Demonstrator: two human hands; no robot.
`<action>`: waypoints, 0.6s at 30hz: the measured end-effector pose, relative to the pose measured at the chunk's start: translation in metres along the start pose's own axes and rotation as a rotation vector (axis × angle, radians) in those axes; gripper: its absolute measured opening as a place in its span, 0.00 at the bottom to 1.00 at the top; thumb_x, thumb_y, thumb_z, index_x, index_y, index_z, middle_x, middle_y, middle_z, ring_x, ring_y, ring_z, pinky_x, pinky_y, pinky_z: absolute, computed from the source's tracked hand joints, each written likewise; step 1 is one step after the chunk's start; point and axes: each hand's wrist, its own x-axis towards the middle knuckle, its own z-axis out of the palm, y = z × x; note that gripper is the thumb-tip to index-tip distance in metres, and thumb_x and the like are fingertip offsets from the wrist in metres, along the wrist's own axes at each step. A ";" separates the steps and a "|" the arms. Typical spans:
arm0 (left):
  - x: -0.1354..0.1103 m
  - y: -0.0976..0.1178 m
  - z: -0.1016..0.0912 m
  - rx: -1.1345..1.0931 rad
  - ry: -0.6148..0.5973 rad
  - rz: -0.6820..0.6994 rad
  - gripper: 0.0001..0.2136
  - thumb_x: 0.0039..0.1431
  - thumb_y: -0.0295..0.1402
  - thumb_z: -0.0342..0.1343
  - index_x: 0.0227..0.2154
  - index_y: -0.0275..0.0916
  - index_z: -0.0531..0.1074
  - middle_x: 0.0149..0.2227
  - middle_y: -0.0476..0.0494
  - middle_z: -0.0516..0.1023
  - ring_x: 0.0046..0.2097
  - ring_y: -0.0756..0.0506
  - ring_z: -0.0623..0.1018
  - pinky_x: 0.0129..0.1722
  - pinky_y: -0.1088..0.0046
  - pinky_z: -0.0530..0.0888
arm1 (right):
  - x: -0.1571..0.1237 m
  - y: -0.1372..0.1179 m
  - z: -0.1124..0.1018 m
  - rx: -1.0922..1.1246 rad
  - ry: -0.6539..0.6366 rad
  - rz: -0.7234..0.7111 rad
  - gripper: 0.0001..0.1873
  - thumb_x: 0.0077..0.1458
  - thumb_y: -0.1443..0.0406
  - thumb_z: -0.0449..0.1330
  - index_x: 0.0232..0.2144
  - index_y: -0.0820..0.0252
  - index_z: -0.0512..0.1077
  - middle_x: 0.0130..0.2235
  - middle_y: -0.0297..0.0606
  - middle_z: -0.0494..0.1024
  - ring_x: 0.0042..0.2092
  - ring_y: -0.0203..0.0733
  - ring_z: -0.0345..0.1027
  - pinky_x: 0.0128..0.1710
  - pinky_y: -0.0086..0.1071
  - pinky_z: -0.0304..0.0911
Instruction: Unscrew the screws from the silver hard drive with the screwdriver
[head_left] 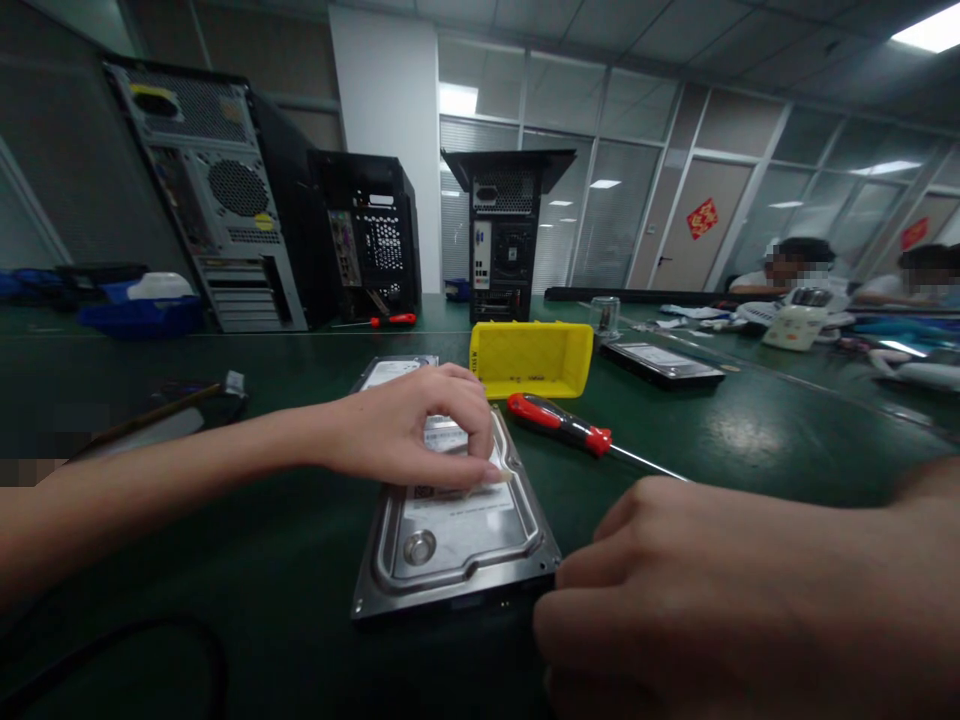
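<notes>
A silver hard drive lies flat on the green table in front of me. My left hand rests on its far half, fingers curled down and the fingertips pressed against its label. My right hand is close to the camera at the drive's near right corner, fingers curled shut; what they hold, if anything, is hidden. A red and black screwdriver lies just right of the drive. A second hard drive shows behind my left hand.
A yellow parts bin stands behind the drive. Three computer towers line the back of the table, with another red screwdriver. Another drive lies right. Cables lie left. Two people sit far right.
</notes>
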 end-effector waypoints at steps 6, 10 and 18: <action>0.002 0.002 -0.001 0.002 -0.008 -0.025 0.09 0.58 0.30 0.57 0.23 0.36 0.72 0.28 0.52 0.76 0.34 0.51 0.75 0.54 0.69 0.59 | -0.003 -0.003 -0.004 -0.173 0.000 -0.077 0.13 0.57 0.62 0.49 0.30 0.63 0.70 0.27 0.30 0.71 0.22 0.22 0.49 0.21 0.23 0.48; 0.005 0.001 -0.001 -0.005 -0.016 -0.033 0.09 0.58 0.31 0.57 0.23 0.37 0.71 0.28 0.52 0.76 0.34 0.50 0.75 0.54 0.69 0.58 | -0.008 -0.006 -0.005 -0.335 -0.030 -0.181 0.06 0.53 0.68 0.54 0.32 0.64 0.70 0.31 0.34 0.72 0.26 0.25 0.56 0.24 0.25 0.53; 0.009 0.003 -0.001 -0.011 -0.012 -0.033 0.08 0.58 0.30 0.57 0.23 0.38 0.71 0.27 0.53 0.75 0.33 0.50 0.74 0.53 0.68 0.60 | -0.013 -0.002 0.008 -0.482 -0.022 -0.161 0.10 0.54 0.71 0.50 0.35 0.60 0.70 0.35 0.33 0.73 0.30 0.26 0.60 0.27 0.22 0.57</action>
